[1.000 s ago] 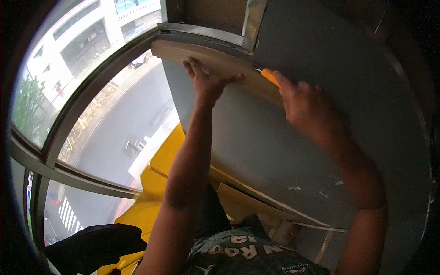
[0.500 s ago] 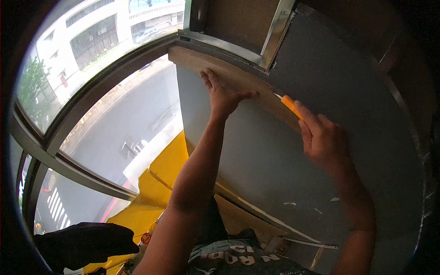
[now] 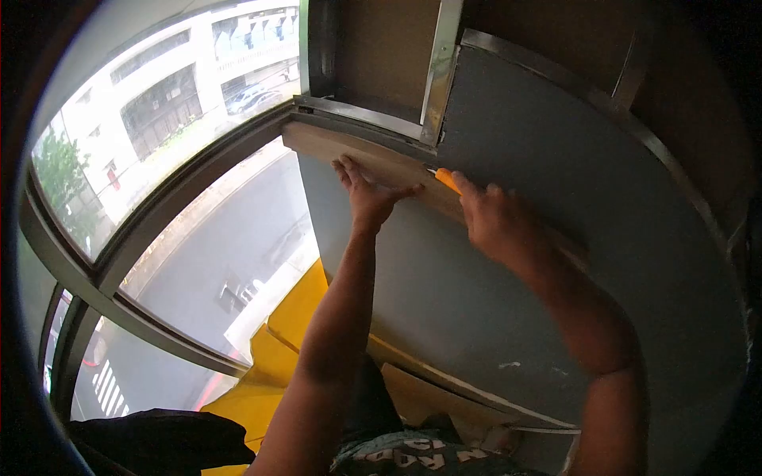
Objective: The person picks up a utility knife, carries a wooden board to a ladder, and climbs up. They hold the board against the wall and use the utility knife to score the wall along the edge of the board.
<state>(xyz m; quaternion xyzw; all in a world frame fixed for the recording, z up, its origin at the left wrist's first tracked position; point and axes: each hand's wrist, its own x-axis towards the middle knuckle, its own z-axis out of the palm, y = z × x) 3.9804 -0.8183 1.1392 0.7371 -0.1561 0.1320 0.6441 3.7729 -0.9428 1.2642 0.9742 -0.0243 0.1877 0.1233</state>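
Note:
My left hand (image 3: 370, 200) is spread against a long brown wooden strip (image 3: 317, 141), its thumb pointing right along the strip. That strip lies across a large grey panel (image 3: 429, 285). In my right hand (image 3: 502, 218) is an orange-handled utility knife (image 3: 448, 181), fingers wrapped round the handle. Its tip points up and left at the strip's upper edge, just right of my left thumb. My right hand hides much of the handle, and my right forearm covers part of the strip.
A metal frame (image 3: 432, 103) borders the panel above. Windows with a dark frame (image 3: 190, 186) curve along the left, showing a street. Yellow sheeting (image 3: 290, 309) lies below them. A black cloth-like item (image 3: 159, 440) sits at lower left, and a brown board (image 3: 429, 393) near my body.
My right hand has moved left with the knife along the strip's upper edge, closer to my left hand. The whole view has shifted a little; my left hand stays on the strip.

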